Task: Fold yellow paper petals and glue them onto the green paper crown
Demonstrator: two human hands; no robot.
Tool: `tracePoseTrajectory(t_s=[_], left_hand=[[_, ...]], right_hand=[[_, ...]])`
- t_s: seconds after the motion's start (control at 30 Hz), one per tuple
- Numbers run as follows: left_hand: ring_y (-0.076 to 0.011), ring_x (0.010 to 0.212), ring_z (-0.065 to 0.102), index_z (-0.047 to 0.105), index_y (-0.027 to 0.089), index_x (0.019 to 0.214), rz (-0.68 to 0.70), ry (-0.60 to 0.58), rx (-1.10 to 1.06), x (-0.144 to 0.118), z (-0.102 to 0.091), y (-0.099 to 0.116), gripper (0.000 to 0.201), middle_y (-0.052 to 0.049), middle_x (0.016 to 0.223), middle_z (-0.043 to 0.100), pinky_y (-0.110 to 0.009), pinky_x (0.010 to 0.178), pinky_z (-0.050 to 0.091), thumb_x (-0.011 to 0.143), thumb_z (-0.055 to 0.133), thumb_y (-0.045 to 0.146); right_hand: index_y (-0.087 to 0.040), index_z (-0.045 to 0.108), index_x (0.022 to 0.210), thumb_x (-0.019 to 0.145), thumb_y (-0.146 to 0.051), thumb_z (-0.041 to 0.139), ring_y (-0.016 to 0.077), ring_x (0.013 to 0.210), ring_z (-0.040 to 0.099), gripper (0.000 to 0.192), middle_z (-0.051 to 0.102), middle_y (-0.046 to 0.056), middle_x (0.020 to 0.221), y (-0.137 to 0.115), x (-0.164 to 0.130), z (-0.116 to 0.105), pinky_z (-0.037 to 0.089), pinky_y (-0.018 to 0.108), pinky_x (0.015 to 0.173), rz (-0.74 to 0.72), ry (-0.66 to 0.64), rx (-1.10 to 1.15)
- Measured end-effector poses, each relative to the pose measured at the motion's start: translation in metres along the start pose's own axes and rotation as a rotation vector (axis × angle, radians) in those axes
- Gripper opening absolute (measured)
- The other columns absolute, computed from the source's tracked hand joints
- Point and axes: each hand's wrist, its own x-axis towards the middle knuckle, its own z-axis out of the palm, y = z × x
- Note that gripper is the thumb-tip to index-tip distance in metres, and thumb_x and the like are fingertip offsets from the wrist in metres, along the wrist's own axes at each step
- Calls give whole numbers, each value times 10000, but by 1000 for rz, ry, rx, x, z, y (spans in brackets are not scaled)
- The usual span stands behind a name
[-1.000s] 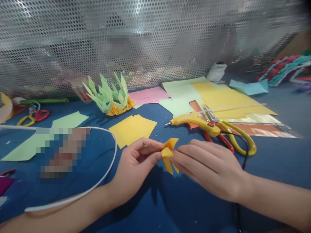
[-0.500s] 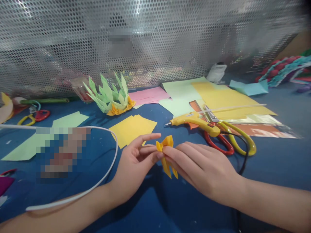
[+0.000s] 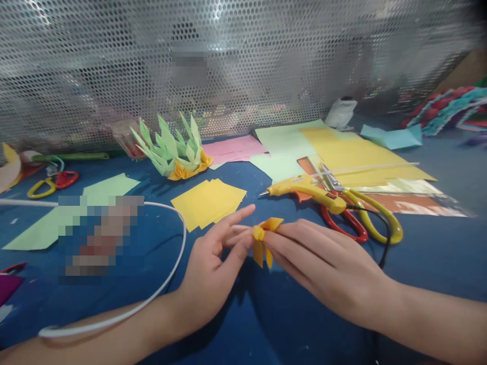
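A small folded yellow paper bow [image 3: 258, 234] is held between my two hands above the blue table. My left hand [image 3: 216, 263] pinches its left side with thumb and fingers, while the index finger sticks out past it. My right hand [image 3: 327, 258] grips the right side, its fingers pressed together. Two tails of the bow hang down between the hands. Just behind lies a stack of yellow paper sheets [image 3: 207, 203]. A yellow glue gun [image 3: 304, 187] rests beyond my right hand, its nozzle pointing left, partly over scissors with red and yellow handles [image 3: 361, 223].
A green paper crown-like piece [image 3: 171, 147] with orange bows stands at the back. Pink sheets [image 3: 234, 148] and large yellow sheets [image 3: 350, 152] lie near the perforated metal screen [image 3: 243, 66]. A white cable [image 3: 178, 253] loops over my left forearm. More scissors [image 3: 66, 180] lie at left.
The bow has turned between my fingers, so its upper loop now points right and its tails look shorter. Both hands stay nearly in place, still holding it.
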Motion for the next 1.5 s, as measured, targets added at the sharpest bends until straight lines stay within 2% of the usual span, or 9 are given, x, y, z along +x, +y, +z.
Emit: tracePoseTrajectory(t_s=[0.13, 0.23, 0.47, 0.73, 0.9, 1.03, 1.17, 1.33, 1.5], left_hand=[[-122, 820, 644, 500, 243, 1323, -80, 55, -9, 4, 0, 3, 489, 48, 634, 680, -167, 798, 494, 855, 620, 322], [-111, 659, 593, 436, 199, 1372, -144, 75, -40, 6, 0, 4, 588, 68, 540, 621, -177, 708, 488, 837, 636, 341], [-73, 471, 370, 408, 174, 1385, -228, 166, 42, 8, -1, 7, 684, 84, 482, 533, -155, 498, 350, 795, 661, 410], [-61, 453, 313, 389, 199, 1388, -250, 171, 74, 10, -1, 3, 663, 95, 457, 489, -144, 469, 289, 813, 640, 413], [-81, 484, 465, 408, 175, 1382, -235, 118, 10, 7, 0, 5, 651, 76, 497, 589, -158, 547, 417, 808, 655, 356], [-145, 688, 641, 427, 183, 1377, -193, 92, 10, 3, 2, 4, 632, 22, 649, 711, -206, 716, 501, 809, 659, 335], [-180, 833, 683, 416, 197, 1385, -188, 50, -13, 2, 3, 3, 629, -14, 769, 751, -237, 802, 510, 818, 655, 331], [-194, 850, 684, 367, 184, 1411, -251, 32, -91, 6, 1, 4, 718, -31, 787, 756, -262, 806, 515, 790, 687, 344], [-158, 700, 657, 343, 165, 1421, -271, 78, -81, 10, -1, 3, 774, -14, 737, 747, -240, 729, 500, 765, 712, 349]], right_hand=[[-68, 646, 972, 927, -88, 367, 159, 675, 579, 283, 644, 95, 789, -4, 3, 0, 503, 285, 579, -22, 28, -89], [-53, 656, 959, 904, -64, 384, 165, 651, 582, 277, 642, 99, 784, -7, 4, 1, 493, 291, 549, -25, 10, -157], [13, 582, 1127, 866, -49, 419, 206, 701, 594, 313, 632, 124, 828, -11, 3, 11, 512, 318, 559, -17, -50, -192], [22, 559, 1134, 872, -18, 367, 204, 716, 603, 326, 612, 123, 809, -10, 3, 17, 532, 317, 582, -11, -65, -154], [-67, 640, 935, 905, -58, 389, 179, 720, 603, 253, 621, 101, 783, -5, 3, 10, 523, 287, 608, 16, -20, -64], [-119, 628, 884, 936, -112, 382, 152, 711, 589, 252, 615, 80, 790, -3, 4, 5, 505, 263, 618, 107, -17, 64], [-114, 625, 830, 926, -132, 413, 147, 626, 549, 233, 586, 60, 718, -2, 5, 4, 468, 263, 549, 127, -27, 39], [-120, 629, 816, 899, -76, 426, 146, 604, 528, 223, 576, 36, 660, -5, 2, 7, 415, 263, 520, 37, 9, -107], [-92, 637, 894, 892, -46, 391, 146, 605, 542, 250, 575, 43, 676, -8, 2, 8, 402, 272, 504, 0, -16, -185]])
